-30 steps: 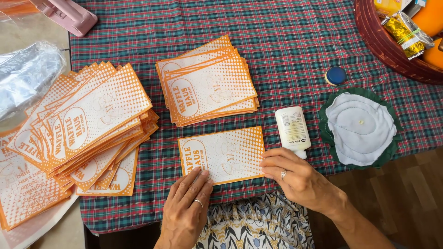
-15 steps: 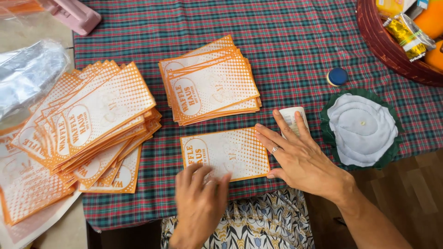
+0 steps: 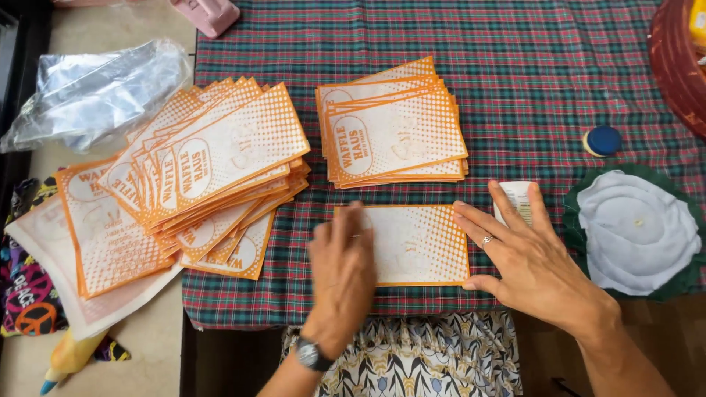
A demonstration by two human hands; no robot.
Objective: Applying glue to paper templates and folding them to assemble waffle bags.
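A single orange-and-white paper sleeve (image 3: 419, 242) lies flat on the plaid tablecloth (image 3: 515, 88) near the front edge. My left hand (image 3: 342, 276) rests on its left part, fingers together, blurred by motion. My right hand (image 3: 529, 257) lies flat with fingers spread at the sleeve's right edge, partly covering a white glue bottle (image 3: 517, 197). Behind the sleeve sits a neat stack of the same sleeves (image 3: 393, 132). A bigger, fanned pile of sleeves (image 3: 198, 169) spreads at the left.
A blue cap (image 3: 603, 140) lies right of the neat stack. A white cloth on a green mat (image 3: 636, 228) sits at the right. A red basket rim (image 3: 676, 66) is at the far right, crumpled clear plastic (image 3: 95, 92) at the far left.
My left hand slid forward onto the sleeve's left part. My right hand left the sleeve's corner and spread flat beside it, over the glue bottle. The view shifted slightly.
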